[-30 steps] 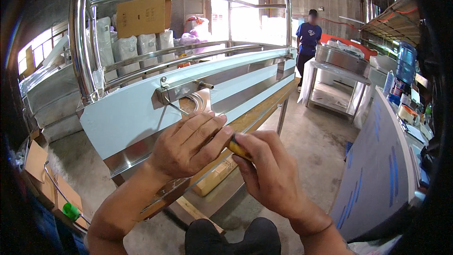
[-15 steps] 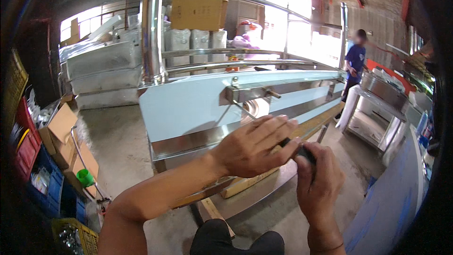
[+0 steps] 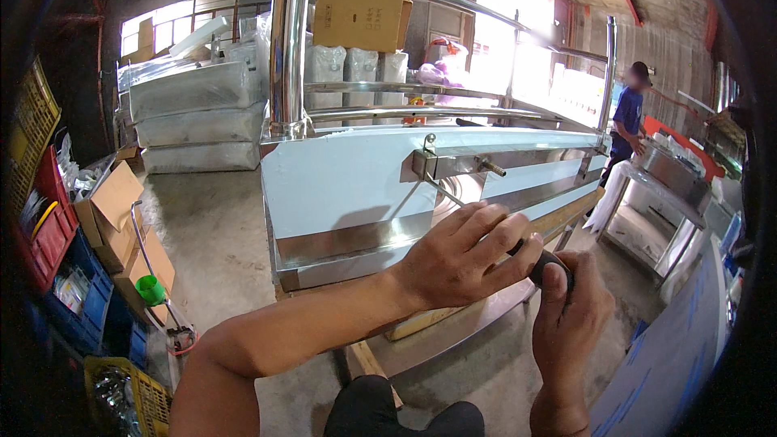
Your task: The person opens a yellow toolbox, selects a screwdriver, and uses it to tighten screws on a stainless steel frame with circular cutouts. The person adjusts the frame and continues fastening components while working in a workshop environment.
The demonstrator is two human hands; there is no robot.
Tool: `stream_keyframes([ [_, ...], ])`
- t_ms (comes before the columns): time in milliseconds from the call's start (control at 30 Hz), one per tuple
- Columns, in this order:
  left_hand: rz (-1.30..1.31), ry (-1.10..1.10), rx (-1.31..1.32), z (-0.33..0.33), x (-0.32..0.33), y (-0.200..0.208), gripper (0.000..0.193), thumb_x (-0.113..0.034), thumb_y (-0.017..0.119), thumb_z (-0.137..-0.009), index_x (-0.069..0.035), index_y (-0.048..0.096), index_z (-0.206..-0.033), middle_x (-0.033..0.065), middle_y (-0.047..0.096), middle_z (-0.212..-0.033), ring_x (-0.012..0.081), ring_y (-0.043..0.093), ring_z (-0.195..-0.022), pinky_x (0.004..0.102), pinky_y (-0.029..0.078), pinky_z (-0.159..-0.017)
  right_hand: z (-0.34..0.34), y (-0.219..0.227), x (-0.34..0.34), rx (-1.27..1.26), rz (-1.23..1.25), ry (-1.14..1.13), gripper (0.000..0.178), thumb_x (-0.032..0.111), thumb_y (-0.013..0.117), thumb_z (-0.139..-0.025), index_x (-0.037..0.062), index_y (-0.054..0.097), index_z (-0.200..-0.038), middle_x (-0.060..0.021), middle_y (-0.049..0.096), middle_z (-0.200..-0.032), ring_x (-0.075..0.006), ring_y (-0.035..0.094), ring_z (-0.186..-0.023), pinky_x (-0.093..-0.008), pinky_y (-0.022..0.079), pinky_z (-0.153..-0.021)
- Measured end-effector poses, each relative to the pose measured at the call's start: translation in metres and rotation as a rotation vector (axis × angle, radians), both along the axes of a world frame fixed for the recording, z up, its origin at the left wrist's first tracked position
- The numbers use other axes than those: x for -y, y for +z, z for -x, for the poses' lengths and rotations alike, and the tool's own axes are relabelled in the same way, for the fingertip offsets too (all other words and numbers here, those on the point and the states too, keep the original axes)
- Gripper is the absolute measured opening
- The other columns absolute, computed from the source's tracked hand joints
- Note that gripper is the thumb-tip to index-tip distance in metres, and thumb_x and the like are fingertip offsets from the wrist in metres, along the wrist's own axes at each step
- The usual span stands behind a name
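Both my hands are on a long screwdriver (image 3: 558,269) with a dark handle. My right hand (image 3: 573,307) wraps the butt of the handle, thumb on top. My left hand (image 3: 465,257) curls its fingers around the tool farther forward. The thin shaft slants up and left to the end of a steel channel (image 3: 465,163); whether its tip sits in a screw is too small to tell. That channel is fixed along a panel covered in pale blue film (image 3: 348,182). A short threaded stud (image 3: 491,167) sticks out of the channel, and a round-headed bolt (image 3: 430,139) stands at its corner.
Upright steel tubes (image 3: 290,48) and rails rise behind the panel. Wooden beams lie under the frame. Crates (image 3: 77,295), cardboard and a green cup (image 3: 150,290) on a rod stand left. A co-worker (image 3: 629,117) stands by a steel table (image 3: 655,194) at right; a film-covered sheet (image 3: 676,356) leans nearer.
My left hand's outstretched fingers have curled around the screwdriver. The view has shifted, so the scene sits farther right. The co-worker has turned toward the steel table.
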State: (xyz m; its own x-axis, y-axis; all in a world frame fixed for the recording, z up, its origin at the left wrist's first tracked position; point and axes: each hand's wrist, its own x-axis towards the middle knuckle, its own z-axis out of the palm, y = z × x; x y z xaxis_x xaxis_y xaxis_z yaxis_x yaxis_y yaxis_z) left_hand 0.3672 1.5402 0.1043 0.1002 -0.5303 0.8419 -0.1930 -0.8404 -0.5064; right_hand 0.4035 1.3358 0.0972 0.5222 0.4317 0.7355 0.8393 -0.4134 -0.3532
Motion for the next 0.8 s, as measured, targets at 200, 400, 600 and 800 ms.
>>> stream_keyframes([
  [200, 0.002, 0.025, -0.016, 0.002, -0.004, 0.001, 0.026, -0.015, 0.068, -0.091, -0.005, 0.064, -0.115, 0.0118, 0.064, -0.112, 0.0246, 0.067, -0.100, 0.0335, 0.060, -0.088, -0.008, -0.007, -0.006, 0.305, -0.149, 0.140, 0.040, 0.023, 0.071, -0.096, -0.0004, 0.052, -0.123, -0.0246, 0.066, -0.104, -0.0390, 0.071, -0.088, -0.0442, 0.054, -0.072],
  [400, 0.018, 0.008, -0.009, 0.000, 0.001, 0.000, 0.032, -0.016, 0.067, -0.094, -0.005, 0.061, -0.123, 0.0123, 0.066, -0.113, 0.0253, 0.067, -0.101, 0.0343, 0.061, -0.087, -0.003, -0.009, 0.003, 0.077, -0.007, -0.011, 0.049, 0.022, 0.079, -0.090, 0.0001, 0.052, -0.124, -0.0257, 0.065, -0.104, -0.0364, 0.069, -0.083, -0.0439, 0.054, -0.071],
  [600, -0.020, 0.122, -0.119, 0.003, -0.002, -0.005, 0.045, -0.022, 0.070, -0.091, -0.012, 0.054, -0.132, 0.0127, 0.070, -0.118, 0.0244, 0.069, -0.103, 0.0335, 0.060, -0.089, -0.003, -0.001, -0.003, 0.310, -0.154, 0.140, 0.044, 0.017, 0.083, -0.085, -0.0008, 0.058, -0.118, -0.0216, 0.065, -0.098, -0.0344, 0.069, -0.079, -0.0448, 0.054, -0.065],
  [800, -0.053, -0.021, -0.074, 0.002, -0.010, 0.000, 0.038, -0.024, 0.070, -0.094, -0.011, 0.055, -0.127, 0.0125, 0.070, -0.121, 0.0244, 0.069, -0.109, 0.0329, 0.060, -0.089, -0.002, -0.005, -0.002, 0.262, -0.097, 0.111, 0.044, 0.017, 0.082, -0.086, -0.0006, 0.059, -0.118, -0.0186, 0.066, -0.094, -0.0329, 0.069, -0.078, -0.0391, 0.053, -0.061],
])
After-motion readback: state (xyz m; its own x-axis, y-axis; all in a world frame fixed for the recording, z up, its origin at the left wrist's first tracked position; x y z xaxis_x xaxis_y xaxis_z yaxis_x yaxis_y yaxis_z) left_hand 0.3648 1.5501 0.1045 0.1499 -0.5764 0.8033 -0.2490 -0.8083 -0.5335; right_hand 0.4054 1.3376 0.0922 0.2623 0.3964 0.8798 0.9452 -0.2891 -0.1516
